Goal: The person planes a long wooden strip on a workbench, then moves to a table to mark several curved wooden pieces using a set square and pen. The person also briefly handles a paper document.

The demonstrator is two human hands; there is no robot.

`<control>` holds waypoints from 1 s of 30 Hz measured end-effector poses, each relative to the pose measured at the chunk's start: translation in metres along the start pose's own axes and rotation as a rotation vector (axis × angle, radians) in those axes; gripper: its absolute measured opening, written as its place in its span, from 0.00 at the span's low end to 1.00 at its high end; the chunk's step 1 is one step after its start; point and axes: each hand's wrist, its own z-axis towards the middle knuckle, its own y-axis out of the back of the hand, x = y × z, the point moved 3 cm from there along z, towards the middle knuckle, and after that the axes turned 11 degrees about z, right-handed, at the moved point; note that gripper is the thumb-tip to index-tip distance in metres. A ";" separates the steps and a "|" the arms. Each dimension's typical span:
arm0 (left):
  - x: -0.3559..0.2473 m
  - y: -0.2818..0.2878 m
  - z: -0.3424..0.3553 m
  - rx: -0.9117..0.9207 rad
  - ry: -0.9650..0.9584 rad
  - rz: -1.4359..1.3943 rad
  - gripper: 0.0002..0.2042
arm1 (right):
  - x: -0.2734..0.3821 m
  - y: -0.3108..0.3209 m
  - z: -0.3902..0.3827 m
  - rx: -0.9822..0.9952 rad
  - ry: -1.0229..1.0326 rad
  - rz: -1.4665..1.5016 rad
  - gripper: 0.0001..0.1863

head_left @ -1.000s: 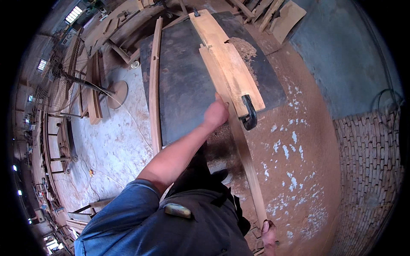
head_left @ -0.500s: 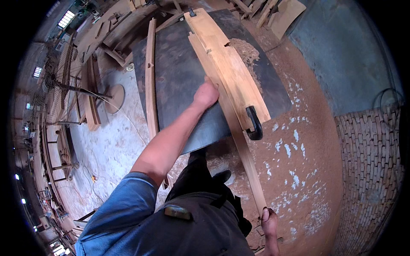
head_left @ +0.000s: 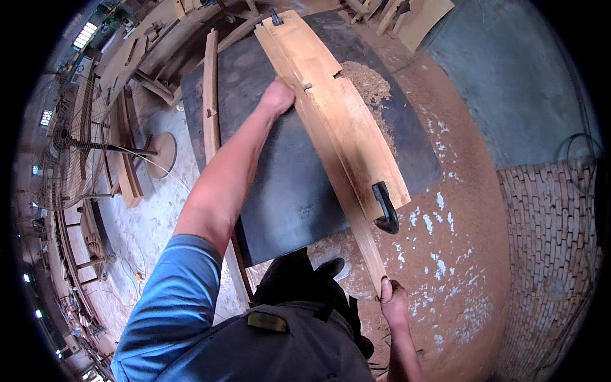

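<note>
A long narrow wooden strip (head_left: 331, 165) lies along the left edge of a wide pale board (head_left: 347, 130) on a dark metal-topped table (head_left: 280, 191). My left hand (head_left: 277, 97) is closed on the strip's far part. My right hand (head_left: 393, 296) grips its near end, which juts past the table toward me. A black clamp (head_left: 386, 209) sits on the board's near end, another (head_left: 275, 18) at the far end. The board has a notch in its right edge, with a pile of wood shavings (head_left: 366, 86) beside it.
Another wooden rail (head_left: 210, 89) runs along the table's left side. A pedestal fan (head_left: 63, 137) and stacked timber (head_left: 121, 153) stand at the left. A workbench with wood pieces (head_left: 143, 48) is at the upper left. Stacked small blocks (head_left: 541, 229) line the right, and a cable hangs there.
Both hands have moved forward with the strip, which now reaches the board's far end. My view has shifted, with more of the table's near edge showing.
</note>
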 end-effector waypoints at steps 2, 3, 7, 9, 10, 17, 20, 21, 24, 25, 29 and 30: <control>-0.007 0.008 0.016 0.000 -0.030 0.020 0.19 | 0.002 -0.008 0.015 -0.028 0.095 -0.047 0.33; -0.010 0.013 0.023 -0.012 -0.038 0.039 0.19 | 0.002 -0.010 0.018 -0.031 0.082 -0.054 0.33; 0.009 0.022 0.051 -0.099 -0.079 0.028 0.18 | 0.055 -0.017 0.027 -0.047 0.091 -0.073 0.33; 0.006 0.018 0.041 0.055 0.083 -0.201 0.18 | 0.046 -0.019 0.031 -0.107 0.111 -0.117 0.33; 0.002 0.018 0.032 0.076 0.080 -0.247 0.18 | 0.050 -0.017 0.028 -0.084 0.088 0.034 0.32; -0.033 -0.037 -0.130 0.089 -0.084 -0.019 0.19 | -0.016 -0.026 -0.006 0.028 -0.217 0.784 0.31; -0.048 -0.047 -0.156 0.122 -0.065 -0.061 0.22 | -0.019 -0.048 -0.031 0.155 -0.354 0.962 0.29; -0.050 -0.046 -0.157 0.129 -0.048 -0.072 0.24 | -0.017 -0.055 -0.029 0.170 -0.358 1.010 0.29; -0.051 -0.046 -0.157 0.098 -0.099 0.008 0.22 | -0.003 -0.068 -0.016 0.187 -0.366 1.138 0.26; -0.045 -0.051 -0.151 0.090 -0.094 -0.006 0.21 | 0.001 -0.071 -0.014 0.178 -0.374 1.177 0.25; -0.060 -0.037 -0.161 0.089 -0.040 -0.014 0.22 | 0.013 -0.065 -0.017 0.168 -0.338 1.027 0.25; -0.059 -0.033 -0.156 0.083 -0.046 -0.017 0.22 | 0.019 -0.065 -0.014 0.166 -0.382 0.997 0.25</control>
